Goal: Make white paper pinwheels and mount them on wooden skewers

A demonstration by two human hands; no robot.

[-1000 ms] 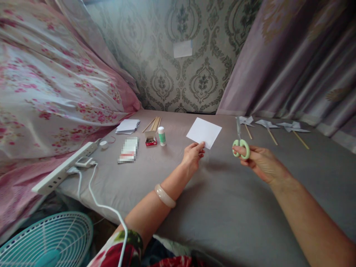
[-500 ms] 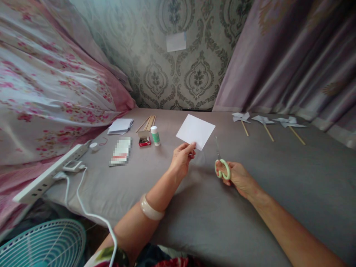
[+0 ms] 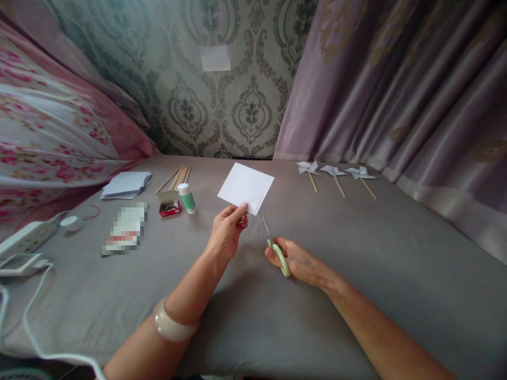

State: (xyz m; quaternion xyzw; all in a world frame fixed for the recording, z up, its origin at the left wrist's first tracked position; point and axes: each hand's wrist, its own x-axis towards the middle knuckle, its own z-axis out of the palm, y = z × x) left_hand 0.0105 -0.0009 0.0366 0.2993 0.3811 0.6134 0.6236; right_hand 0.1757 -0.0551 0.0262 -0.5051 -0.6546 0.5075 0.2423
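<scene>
A white sheet of paper [image 3: 246, 186] is pinched at its lower edge between the thumb and fingers of my left hand [image 3: 229, 227], held up over the grey-covered surface. My right hand [image 3: 293, 258] grips a pair of scissors [image 3: 281, 258] by its pale green handles. Their blades point up and to the left, with the tips close to the paper's lower right corner. Whether the blades touch the paper I cannot tell. A pale bangle [image 3: 174, 323] circles my left forearm.
Left of the paper stand a glue stick [image 3: 187, 199] and an open red box [image 3: 170, 209], with wooden sticks [image 3: 179, 178] behind. Further left lie a paper stack [image 3: 124, 184], a blurred packet [image 3: 125, 228] and a power strip [image 3: 27, 237]. Three paper pinwheels [image 3: 333, 171] rest at the back right.
The scissors have come left and turned, so their tips are now beside the paper's corner. My left hand keeps its hold on the sheet. The whole view has swung right.
</scene>
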